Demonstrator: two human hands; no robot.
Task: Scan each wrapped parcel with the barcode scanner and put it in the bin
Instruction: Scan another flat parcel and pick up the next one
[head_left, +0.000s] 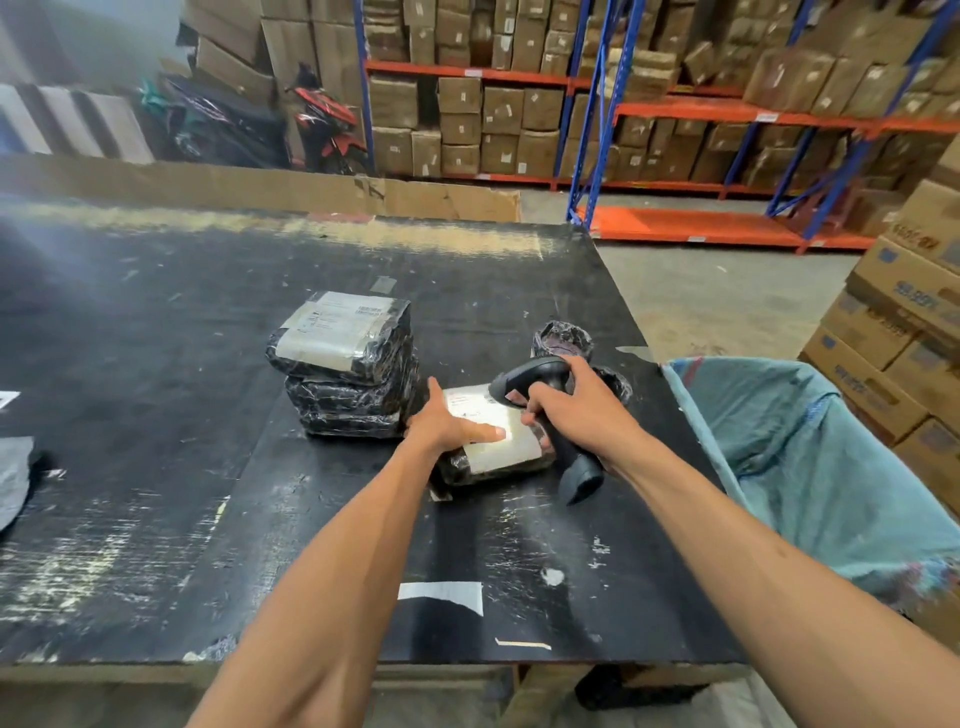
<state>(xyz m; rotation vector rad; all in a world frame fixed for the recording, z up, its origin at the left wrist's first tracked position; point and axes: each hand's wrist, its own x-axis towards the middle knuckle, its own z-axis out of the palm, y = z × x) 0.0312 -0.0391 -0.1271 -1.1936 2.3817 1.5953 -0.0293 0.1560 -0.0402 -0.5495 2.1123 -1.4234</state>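
A small black-wrapped parcel (498, 447) with a white label lies on the black table (208, 415). My left hand (447, 423) rests on the parcel's left side with the fingers straight and the thumb across the label. My right hand (576, 405) grips a black barcode scanner (545, 384), its head held just over the label, which is lit bright. To the left stands a stack of two larger wrapped parcels (348, 364). Another small wrapped parcel (563, 338) lies behind the scanner. The bin (789, 457), lined with teal fabric, stands off the table's right edge.
A grey bag (15, 478) lies at the table's left edge. Cardboard sheets stand along the far side. Blue and orange racks (597, 130) full of cartons fill the background, and stacked cartons (904, 322) rise right of the bin. A red motorbike (322, 119) is parked behind.
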